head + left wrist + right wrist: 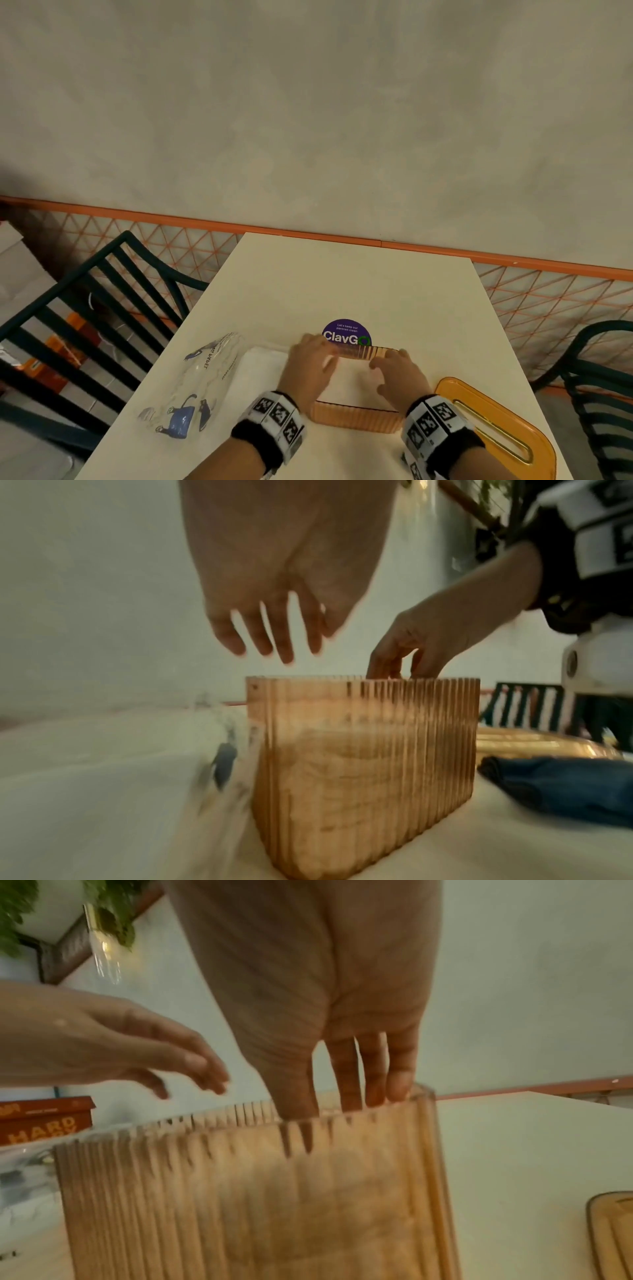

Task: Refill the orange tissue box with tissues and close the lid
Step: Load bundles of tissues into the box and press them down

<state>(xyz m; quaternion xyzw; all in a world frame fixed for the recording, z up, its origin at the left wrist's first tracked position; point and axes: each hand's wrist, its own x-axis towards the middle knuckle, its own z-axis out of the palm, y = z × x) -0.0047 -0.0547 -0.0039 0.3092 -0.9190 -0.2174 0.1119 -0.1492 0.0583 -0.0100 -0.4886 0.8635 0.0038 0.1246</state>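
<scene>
Two hands: over the open orange tissue box [356, 416]
Left hand [308, 366]: fingers spread, holding nothing
Right hand [399, 375]: straight fingertips inside, on tissues [352, 380]
Lid [496, 425]: right of that hand

Dim, warm, even indoor light, no hard shadows. Wide-angle bending at head view edges. Motion blur across both wrist views, smearing the ribbed translucent orange tissue box [363, 764]; backgrounds soft, slightly noisy.

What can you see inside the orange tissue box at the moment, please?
The orange tissue box is open and holds white tissues. The right hand has its fingertips dipped inside; the left hand hovers above. How deep the stack goes is blurred by the ribbed walls.
</scene>
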